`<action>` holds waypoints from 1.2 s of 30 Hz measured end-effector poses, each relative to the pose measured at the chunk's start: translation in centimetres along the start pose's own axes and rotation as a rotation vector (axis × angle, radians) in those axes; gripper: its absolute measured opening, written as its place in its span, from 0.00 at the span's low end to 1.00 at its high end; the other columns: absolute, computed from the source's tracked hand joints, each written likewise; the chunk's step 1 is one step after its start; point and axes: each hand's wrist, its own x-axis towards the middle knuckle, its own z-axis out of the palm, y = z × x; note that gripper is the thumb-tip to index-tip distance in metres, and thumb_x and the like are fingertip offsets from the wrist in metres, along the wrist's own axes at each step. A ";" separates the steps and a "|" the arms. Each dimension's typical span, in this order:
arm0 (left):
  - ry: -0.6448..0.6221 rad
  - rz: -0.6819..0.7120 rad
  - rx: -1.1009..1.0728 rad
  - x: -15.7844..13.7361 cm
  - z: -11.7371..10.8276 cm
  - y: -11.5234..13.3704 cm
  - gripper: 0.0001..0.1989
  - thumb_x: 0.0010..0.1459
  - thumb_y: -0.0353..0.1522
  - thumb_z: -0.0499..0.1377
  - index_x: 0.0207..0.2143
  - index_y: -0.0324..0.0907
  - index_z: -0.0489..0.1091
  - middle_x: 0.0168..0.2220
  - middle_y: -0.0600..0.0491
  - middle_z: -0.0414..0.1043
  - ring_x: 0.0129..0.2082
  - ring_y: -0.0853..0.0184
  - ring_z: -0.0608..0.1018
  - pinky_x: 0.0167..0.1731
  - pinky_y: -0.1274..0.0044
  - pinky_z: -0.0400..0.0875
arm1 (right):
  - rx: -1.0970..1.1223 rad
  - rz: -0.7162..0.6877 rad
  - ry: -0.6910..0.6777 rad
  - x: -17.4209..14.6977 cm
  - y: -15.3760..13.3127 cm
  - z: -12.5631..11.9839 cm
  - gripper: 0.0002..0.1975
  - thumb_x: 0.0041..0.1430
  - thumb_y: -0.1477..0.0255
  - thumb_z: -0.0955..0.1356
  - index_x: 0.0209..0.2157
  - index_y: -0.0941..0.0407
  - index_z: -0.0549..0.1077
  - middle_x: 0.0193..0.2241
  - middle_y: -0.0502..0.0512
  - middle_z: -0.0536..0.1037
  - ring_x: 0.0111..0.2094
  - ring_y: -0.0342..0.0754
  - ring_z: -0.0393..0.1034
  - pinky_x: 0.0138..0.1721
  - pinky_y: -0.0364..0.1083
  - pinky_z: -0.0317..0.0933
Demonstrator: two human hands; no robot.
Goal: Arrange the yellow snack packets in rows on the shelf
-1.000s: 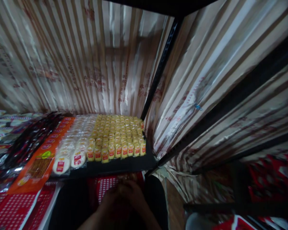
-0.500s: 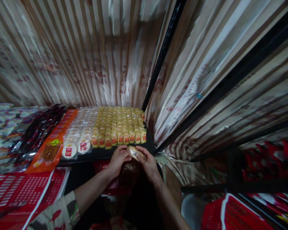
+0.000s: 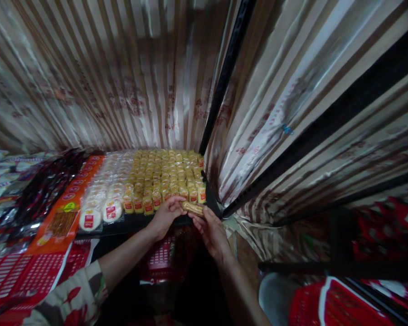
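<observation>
A small golden wrapped cake (image 3: 193,208) is held between my two hands, just in front of the shelf edge. My left hand (image 3: 166,217) pinches its left end with thumb and fingers. On the other end, the fingers of my right hand (image 3: 211,230) are closed around it. Behind them, rows of similar yellow packaged cakes (image 3: 163,176) with red labels cover the right part of the black shelf (image 3: 136,221). White round packaged cakes (image 3: 113,210) lie in two rows to their left.
An orange snack bag (image 3: 63,213) and dark shiny packets (image 3: 44,185) lie farther left. Red baskets (image 3: 27,276) stand below the shelf. Striped plastic sheeting (image 3: 132,81) hangs behind, crossed by black metal posts (image 3: 221,90). Red packages (image 3: 391,226) sit at right.
The wrapped cake has risen slightly and turned, now showing its long side lying nearly level. Both hands have shifted with it, and the right hand's fingers have moved underneath. The view has swung slightly right.
</observation>
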 end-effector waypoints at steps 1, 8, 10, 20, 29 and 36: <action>-0.015 -0.012 -0.014 0.2 0.0 0.3 0.15 0.38 0.27 0.65 0.33 0.40 0.71 0.31 0.55 0.72 0.35 0.71 0.73 0.41 0.77 0.67 | -0.008 -0.023 -0.003 0.2 0.0 -0.1 0.15 0.48 0.63 0.72 0.37 0.56 0.73 0.34 0.55 0.80 0.32 0.43 0.75 0.33 0.38 0.68; -0.041 -0.058 0.027 2.0 0.9 2.2 0.17 0.41 0.33 0.65 0.36 0.38 0.72 0.35 0.51 0.73 0.38 0.67 0.74 0.44 0.74 0.66 | -0.082 -0.229 0.024 2.1 0.3 -0.7 0.18 0.45 0.64 0.73 0.40 0.55 0.73 0.41 0.53 0.78 0.39 0.46 0.72 0.39 0.43 0.66; -0.027 -0.042 0.088 2.8 1.3 2.2 0.18 0.41 0.35 0.66 0.36 0.38 0.72 0.34 0.52 0.73 0.36 0.68 0.74 0.41 0.74 0.67 | -0.124 -0.258 0.024 2.5 0.1 -0.9 0.20 0.45 0.64 0.73 0.41 0.54 0.72 0.40 0.53 0.78 0.38 0.46 0.72 0.40 0.44 0.65; 0.073 0.019 0.253 7.1 3.8 2.5 0.23 0.39 0.24 0.62 0.42 0.40 0.69 0.36 0.53 0.70 0.33 0.71 0.74 0.35 0.80 0.67 | -0.168 -0.371 0.118 4.8 -2.4 -0.5 0.29 0.42 0.65 0.73 0.48 0.53 0.67 0.43 0.54 0.76 0.40 0.48 0.72 0.41 0.46 0.65; -0.091 0.017 0.471 8.4 3.7 1.6 0.15 0.39 0.25 0.62 0.34 0.41 0.70 0.26 0.56 0.72 0.26 0.72 0.72 0.29 0.81 0.66 | 0.000 -0.362 0.243 7.7 -2.8 -0.1 0.24 0.42 0.66 0.72 0.44 0.54 0.68 0.34 0.51 0.76 0.35 0.45 0.71 0.38 0.43 0.65; -0.186 0.299 0.814 11.9 3.8 3.1 0.24 0.41 0.34 0.64 0.45 0.43 0.70 0.37 0.51 0.73 0.32 0.66 0.73 0.38 0.74 0.67 | -0.238 -0.491 0.152 9.2 -4.7 0.1 0.29 0.44 0.67 0.70 0.50 0.55 0.66 0.37 0.53 0.76 0.39 0.47 0.71 0.43 0.46 0.64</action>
